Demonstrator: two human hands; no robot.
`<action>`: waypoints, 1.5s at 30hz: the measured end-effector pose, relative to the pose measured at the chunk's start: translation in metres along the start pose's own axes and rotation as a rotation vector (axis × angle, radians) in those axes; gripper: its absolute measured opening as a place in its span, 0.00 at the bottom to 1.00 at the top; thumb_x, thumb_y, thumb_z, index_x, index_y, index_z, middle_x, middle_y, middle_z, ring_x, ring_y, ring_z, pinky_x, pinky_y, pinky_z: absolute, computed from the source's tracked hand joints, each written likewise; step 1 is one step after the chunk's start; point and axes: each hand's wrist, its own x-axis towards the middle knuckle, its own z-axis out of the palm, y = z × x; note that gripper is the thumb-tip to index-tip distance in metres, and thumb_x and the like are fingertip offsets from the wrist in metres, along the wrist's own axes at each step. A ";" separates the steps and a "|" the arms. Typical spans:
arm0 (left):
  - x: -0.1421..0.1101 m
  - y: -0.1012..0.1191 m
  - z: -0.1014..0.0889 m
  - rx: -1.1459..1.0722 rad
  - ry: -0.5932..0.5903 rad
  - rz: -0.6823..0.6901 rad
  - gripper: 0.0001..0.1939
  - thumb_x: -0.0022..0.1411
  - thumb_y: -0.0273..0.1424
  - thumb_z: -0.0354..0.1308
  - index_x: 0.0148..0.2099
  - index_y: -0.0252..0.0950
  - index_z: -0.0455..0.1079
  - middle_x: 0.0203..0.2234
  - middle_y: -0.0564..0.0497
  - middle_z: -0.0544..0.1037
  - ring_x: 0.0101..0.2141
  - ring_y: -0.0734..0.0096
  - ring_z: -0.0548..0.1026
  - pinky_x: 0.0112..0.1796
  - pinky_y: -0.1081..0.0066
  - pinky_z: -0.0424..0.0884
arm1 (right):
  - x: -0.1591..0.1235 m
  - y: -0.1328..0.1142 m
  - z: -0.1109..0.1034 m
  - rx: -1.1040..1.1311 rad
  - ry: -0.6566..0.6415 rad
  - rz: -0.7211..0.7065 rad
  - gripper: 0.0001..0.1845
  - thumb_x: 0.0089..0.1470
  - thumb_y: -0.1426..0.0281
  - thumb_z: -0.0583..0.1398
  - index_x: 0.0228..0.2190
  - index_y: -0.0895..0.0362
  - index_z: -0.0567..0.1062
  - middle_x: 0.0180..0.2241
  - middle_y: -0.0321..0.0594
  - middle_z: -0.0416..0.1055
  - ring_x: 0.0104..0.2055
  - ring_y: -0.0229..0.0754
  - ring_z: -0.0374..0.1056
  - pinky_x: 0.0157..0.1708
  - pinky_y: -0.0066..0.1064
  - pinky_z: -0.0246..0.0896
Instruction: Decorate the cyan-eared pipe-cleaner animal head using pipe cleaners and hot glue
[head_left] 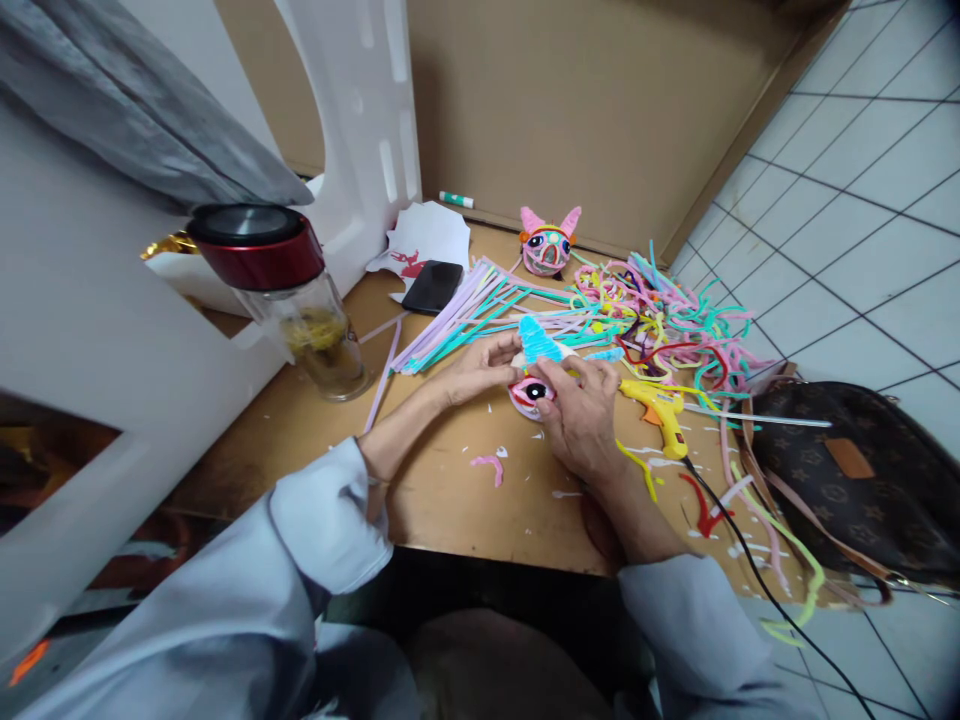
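Between my two hands is a small pipe-cleaner animal head [528, 398] with a black-and-white eye and a blue ear-shaped piece [538, 342] on top. My left hand [487, 368] grips its left side, fingers curled against the base of the blue piece. From the right, my right hand [583, 415] closes on the head, with its thumb near the eye and its fingers by the blue piece. Much of the head is hidden by the fingers. Just right of that hand lies a yellow hot glue gun [658, 415] with a black cord.
Lilac and teal pipe cleaners [465, 315] and a tangled heap of them [660, 310] lie behind my hands. A finished-looking pink-eared head [547, 245] sits farther back. A glass tea bottle [322, 345], a phone [433, 287] and a brown handbag [862, 480] flank the work area.
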 end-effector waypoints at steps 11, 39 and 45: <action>0.004 -0.006 0.002 -0.068 -0.037 0.086 0.24 0.50 0.30 0.70 0.51 0.36 0.76 0.55 0.43 0.78 0.59 0.53 0.72 0.63 0.57 0.61 | 0.001 0.000 0.002 0.025 0.043 0.005 0.24 0.70 0.63 0.45 0.54 0.59 0.73 0.46 0.49 0.78 0.52 0.51 0.64 0.55 0.45 0.52; 0.003 -0.008 0.000 -0.100 -0.086 0.013 0.24 0.54 0.34 0.69 0.54 0.37 0.78 0.53 0.43 0.80 0.59 0.49 0.73 0.60 0.56 0.64 | 0.002 -0.002 0.003 0.052 -0.009 0.030 0.25 0.71 0.60 0.45 0.55 0.58 0.72 0.45 0.46 0.80 0.53 0.50 0.65 0.56 0.45 0.49; 0.003 -0.004 0.000 -0.056 -0.100 -0.003 0.26 0.53 0.29 0.65 0.56 0.36 0.77 0.53 0.44 0.80 0.58 0.49 0.74 0.60 0.56 0.65 | 0.003 -0.001 0.001 0.064 -0.023 0.023 0.23 0.71 0.63 0.45 0.56 0.58 0.71 0.46 0.46 0.80 0.53 0.50 0.65 0.56 0.45 0.49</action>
